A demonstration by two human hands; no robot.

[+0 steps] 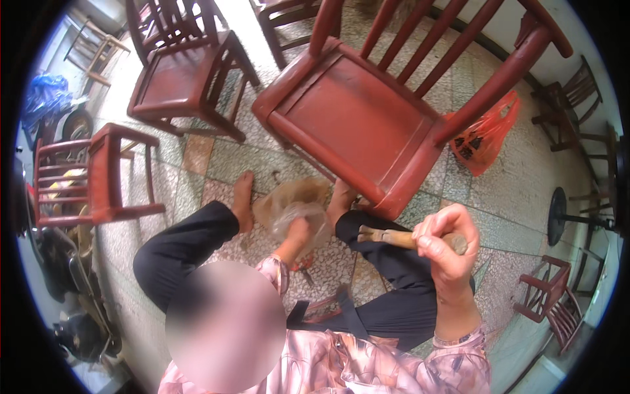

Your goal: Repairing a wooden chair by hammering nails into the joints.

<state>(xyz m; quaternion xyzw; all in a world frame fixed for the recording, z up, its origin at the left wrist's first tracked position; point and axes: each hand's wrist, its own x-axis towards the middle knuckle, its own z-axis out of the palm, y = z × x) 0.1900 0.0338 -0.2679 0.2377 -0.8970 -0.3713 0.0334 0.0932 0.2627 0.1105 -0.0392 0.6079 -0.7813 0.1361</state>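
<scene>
My right hand (449, 246) is closed round the handle of a wooden-handled tool (394, 238), held up over my right thigh. The tool's far end is narrow and looks notched; its exact kind I cannot make out. Low between my bare feet, my left hand (300, 230) reaches into a crumpled, cloudy plastic bag (298, 200) on the floor. The bag hides its fingers. Just beyond my right foot, a red wooden chair (361, 121) stands tilted in view, its slatted back toward the upper right.
Another red chair (180, 79) stands at the far left, and a smaller one (108, 174) nearer on the left. A red plastic bag (485, 134) with dark bits inside sits beyond the big chair. Rightward are a small chair (548, 295) and a round dark base (558, 217).
</scene>
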